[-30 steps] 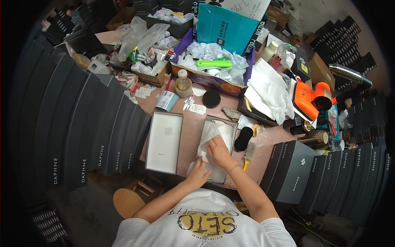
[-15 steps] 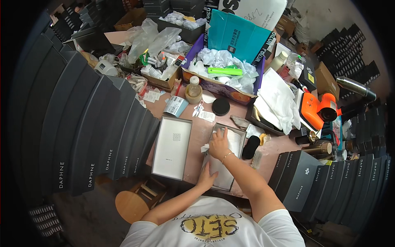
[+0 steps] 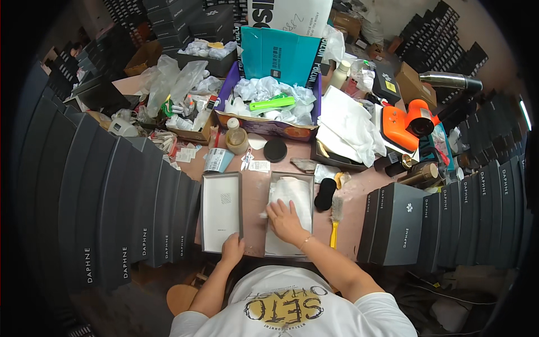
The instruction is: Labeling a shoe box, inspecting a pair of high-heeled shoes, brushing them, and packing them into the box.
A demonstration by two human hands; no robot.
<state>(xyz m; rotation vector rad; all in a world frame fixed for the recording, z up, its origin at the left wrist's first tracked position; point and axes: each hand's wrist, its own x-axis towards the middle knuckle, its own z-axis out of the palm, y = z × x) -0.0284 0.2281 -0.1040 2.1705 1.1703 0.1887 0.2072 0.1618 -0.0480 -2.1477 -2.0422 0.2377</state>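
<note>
An open shoe box stands on the pink tabletop in front of me, with white tissue paper inside. My right hand lies on that paper with its fingers spread. Left of the box is the shallow box lid, its pale inside facing up. At the lid's near right corner, my left hand is closed on the edge; its fingertips are partly hidden. To the right of the box lie a black oval object and a brush with a yellow handle.
Tall stacks of dark shoe boxes flank me, with more boxes on the right. Beyond are a jar, a round black object, a label roll, a purple carton of crumpled paper and an orange device.
My left hand has left the box and moved left to the lid's corner. The right hand has come nearer to me and flattened over the paper. The whole view has shifted.
</note>
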